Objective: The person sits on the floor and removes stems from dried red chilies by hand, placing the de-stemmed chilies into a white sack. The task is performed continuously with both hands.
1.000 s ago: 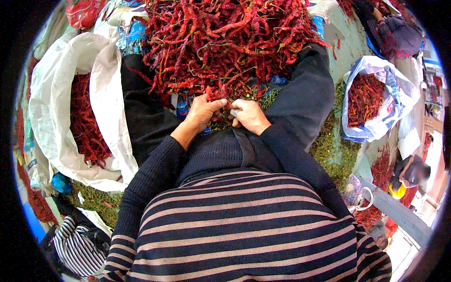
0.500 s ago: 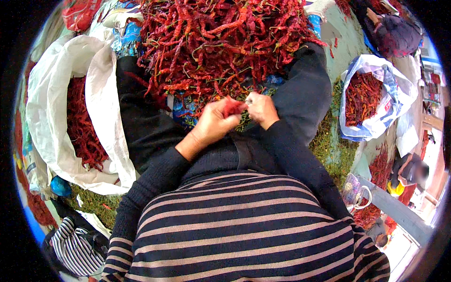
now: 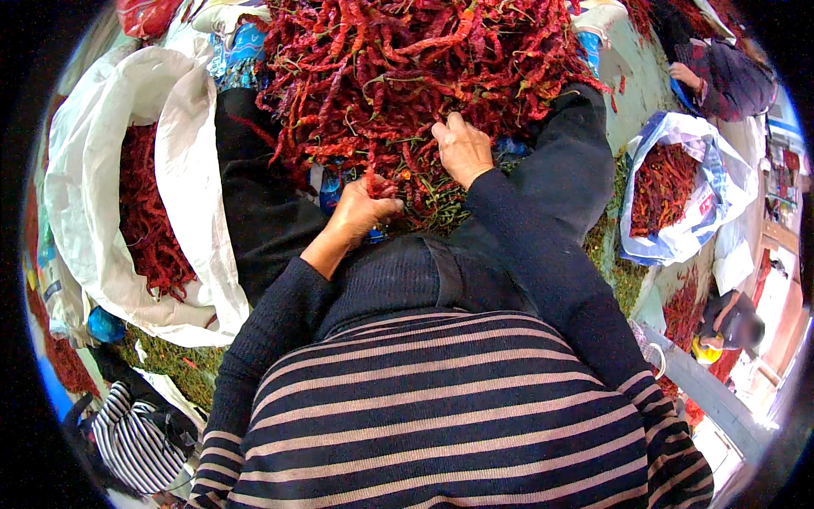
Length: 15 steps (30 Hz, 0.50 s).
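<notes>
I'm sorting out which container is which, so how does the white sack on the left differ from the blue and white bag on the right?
The sack is plain white, while the bag has blue areas. The sack looks larger in the picture than the bag. The sack sits close beside the left leg; the bag stands out past the right leg. Both are open and hold red chilies.
</notes>
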Each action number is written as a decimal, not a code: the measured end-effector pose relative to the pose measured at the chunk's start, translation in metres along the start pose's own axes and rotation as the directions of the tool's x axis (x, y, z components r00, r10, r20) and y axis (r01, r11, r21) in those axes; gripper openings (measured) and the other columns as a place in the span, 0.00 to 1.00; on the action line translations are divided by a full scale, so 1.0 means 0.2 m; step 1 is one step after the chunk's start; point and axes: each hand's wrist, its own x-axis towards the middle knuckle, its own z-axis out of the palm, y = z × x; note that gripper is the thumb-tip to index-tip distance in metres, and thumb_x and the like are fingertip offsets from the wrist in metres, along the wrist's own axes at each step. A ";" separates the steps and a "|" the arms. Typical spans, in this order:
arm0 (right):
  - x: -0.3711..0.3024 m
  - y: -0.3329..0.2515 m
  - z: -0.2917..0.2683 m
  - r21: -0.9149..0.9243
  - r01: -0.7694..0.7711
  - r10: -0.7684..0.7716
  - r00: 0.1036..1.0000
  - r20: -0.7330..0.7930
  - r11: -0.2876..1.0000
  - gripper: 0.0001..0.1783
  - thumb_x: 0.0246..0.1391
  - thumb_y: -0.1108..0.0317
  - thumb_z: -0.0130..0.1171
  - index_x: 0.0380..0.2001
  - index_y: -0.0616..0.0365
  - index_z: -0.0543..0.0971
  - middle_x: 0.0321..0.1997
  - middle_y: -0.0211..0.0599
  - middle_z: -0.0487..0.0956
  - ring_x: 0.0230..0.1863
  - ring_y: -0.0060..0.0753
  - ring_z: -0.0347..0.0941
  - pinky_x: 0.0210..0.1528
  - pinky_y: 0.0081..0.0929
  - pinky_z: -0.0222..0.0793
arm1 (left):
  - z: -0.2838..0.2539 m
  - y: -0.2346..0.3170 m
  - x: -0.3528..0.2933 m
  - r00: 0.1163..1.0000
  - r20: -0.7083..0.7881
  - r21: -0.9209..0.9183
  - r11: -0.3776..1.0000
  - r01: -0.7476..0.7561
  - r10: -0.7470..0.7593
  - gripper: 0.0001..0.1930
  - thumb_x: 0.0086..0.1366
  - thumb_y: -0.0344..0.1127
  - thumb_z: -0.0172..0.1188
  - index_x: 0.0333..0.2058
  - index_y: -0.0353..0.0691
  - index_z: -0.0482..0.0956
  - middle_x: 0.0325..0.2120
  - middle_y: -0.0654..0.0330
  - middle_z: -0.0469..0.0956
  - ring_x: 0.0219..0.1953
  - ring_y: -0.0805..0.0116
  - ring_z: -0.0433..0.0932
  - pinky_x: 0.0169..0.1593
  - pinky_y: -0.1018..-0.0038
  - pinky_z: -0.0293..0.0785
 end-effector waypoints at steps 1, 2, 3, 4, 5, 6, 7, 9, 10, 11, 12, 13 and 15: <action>0.00 0.02 0.00 0.027 0.020 -0.020 1.000 0.003 0.999 0.04 0.43 0.71 0.48 0.25 0.53 0.72 0.29 0.40 0.68 0.27 0.43 0.71 0.25 0.39 0.69 | -0.02 -0.01 0.01 0.999 0.011 -0.041 0.998 0.045 -0.044 0.17 0.44 0.27 0.66 0.33 0.36 0.71 0.26 0.67 0.71 0.27 0.76 0.70 0.28 0.79 0.69; -0.01 0.04 -0.02 0.052 0.030 -0.031 0.999 0.023 0.998 0.04 0.44 0.71 0.48 0.25 0.53 0.72 0.29 0.40 0.67 0.26 0.44 0.71 0.24 0.40 0.69 | -0.03 -0.02 0.02 0.999 -0.032 -0.015 0.999 -0.033 0.032 0.15 0.45 0.27 0.65 0.32 0.36 0.71 0.26 0.67 0.71 0.27 0.76 0.70 0.27 0.79 0.69; -0.02 0.05 -0.04 0.077 0.040 -0.043 0.998 0.042 0.996 0.04 0.44 0.71 0.48 0.25 0.53 0.72 0.29 0.40 0.67 0.26 0.44 0.71 0.24 0.40 0.69 | -0.04 -0.04 0.03 0.999 -0.031 -0.072 0.997 -0.033 0.031 0.13 0.46 0.27 0.64 0.32 0.37 0.71 0.26 0.67 0.72 0.26 0.76 0.70 0.27 0.79 0.69; -0.04 0.07 -0.06 0.101 0.049 -0.056 0.997 0.061 0.994 0.03 0.44 0.71 0.48 0.25 0.53 0.72 0.28 0.40 0.67 0.25 0.45 0.71 0.23 0.40 0.69 | -0.05 -0.05 0.04 0.999 -0.029 -0.128 0.991 -0.033 0.030 0.12 0.47 0.27 0.63 0.31 0.37 0.71 0.26 0.68 0.72 0.26 0.76 0.70 0.27 0.80 0.69; -0.06 0.09 -0.07 0.117 0.067 -0.071 0.997 0.031 0.991 0.04 0.45 0.71 0.48 0.26 0.52 0.71 0.28 0.40 0.66 0.23 0.45 0.70 0.22 0.40 0.68 | -0.04 -0.04 0.03 0.999 -0.042 -0.139 0.990 -0.040 0.035 0.10 0.48 0.28 0.63 0.29 0.37 0.72 0.24 0.68 0.72 0.25 0.77 0.70 0.27 0.80 0.68; -0.07 0.08 -0.07 0.127 0.057 -0.062 0.998 0.028 0.990 0.04 0.45 0.71 0.48 0.26 0.52 0.71 0.28 0.40 0.66 0.23 0.45 0.70 0.22 0.40 0.68 | -0.03 -0.03 0.03 0.998 -0.054 -0.149 0.988 -0.048 0.040 0.08 0.49 0.29 0.62 0.27 0.38 0.72 0.22 0.68 0.72 0.23 0.78 0.69 0.27 0.80 0.67; -0.09 0.07 -0.07 0.137 0.048 -0.052 0.998 0.025 0.989 0.04 0.45 0.71 0.47 0.26 0.52 0.71 0.27 0.40 0.66 0.23 0.45 0.70 0.23 0.40 0.68 | -0.02 -0.02 0.02 0.997 -0.067 -0.159 0.986 -0.055 0.045 0.06 0.50 0.30 0.61 0.25 0.38 0.73 0.20 0.68 0.72 0.22 0.79 0.69 0.27 0.81 0.66; -0.09 0.05 -0.05 0.139 0.049 -0.051 0.999 0.010 0.989 0.05 0.46 0.70 0.47 0.28 0.52 0.71 0.27 0.41 0.66 0.23 0.45 0.71 0.23 0.39 0.69 | -0.01 0.02 -0.01 0.999 -0.028 -0.107 0.993 -0.045 0.042 0.05 0.50 0.30 0.61 0.25 0.38 0.73 0.19 0.68 0.71 0.22 0.79 0.69 0.26 0.81 0.66; -0.08 0.04 -0.04 0.091 0.020 -0.022 0.999 0.027 0.996 0.05 0.46 0.70 0.47 0.28 0.52 0.71 0.27 0.41 0.66 0.23 0.45 0.71 0.23 0.39 0.69 | -0.01 0.03 -0.02 0.999 -0.008 -0.080 0.996 -0.040 0.039 0.05 0.51 0.30 0.61 0.24 0.38 0.73 0.19 0.68 0.71 0.22 0.79 0.69 0.26 0.81 0.66; -0.06 0.03 -0.01 0.046 -0.014 0.012 0.999 0.042 0.999 0.05 0.46 0.70 0.47 0.28 0.52 0.71 0.27 0.41 0.67 0.24 0.44 0.71 0.24 0.39 0.69 | -0.01 0.03 -0.01 0.998 0.015 -0.103 0.993 -0.051 0.053 0.05 0.51 0.28 0.60 0.24 0.37 0.72 0.19 0.67 0.71 0.19 0.78 0.67 0.24 0.80 0.65; -0.05 0.04 0.01 -0.001 -0.047 0.047 0.997 0.055 0.999 0.05 0.46 0.70 0.46 0.28 0.52 0.72 0.27 0.41 0.67 0.24 0.44 0.71 0.24 0.38 0.69 | -0.02 0.03 -0.02 0.999 -0.002 -0.074 0.996 -0.048 0.048 0.05 0.51 0.28 0.60 0.24 0.37 0.72 0.19 0.67 0.71 0.19 0.78 0.67 0.24 0.80 0.65; -0.06 0.05 0.04 -0.011 -0.057 0.057 0.997 0.042 0.998 0.05 0.46 0.69 0.46 0.28 0.51 0.72 0.27 0.40 0.67 0.24 0.44 0.72 0.24 0.38 0.69 | -0.02 0.02 -0.03 0.999 -0.018 -0.045 0.998 -0.045 0.044 0.04 0.51 0.28 0.59 0.25 0.37 0.72 0.19 0.67 0.71 0.19 0.78 0.67 0.24 0.80 0.65; -0.05 0.05 0.00 0.054 -0.033 0.033 0.999 -0.008 0.998 0.05 0.46 0.69 0.46 0.27 0.51 0.72 0.27 0.40 0.67 0.24 0.44 0.72 0.24 0.38 0.69 | -0.03 0.03 -0.05 0.997 -0.052 -0.030 0.998 -0.061 0.060 0.04 0.51 0.27 0.59 0.24 0.37 0.72 0.18 0.67 0.70 0.18 0.78 0.67 0.24 0.80 0.65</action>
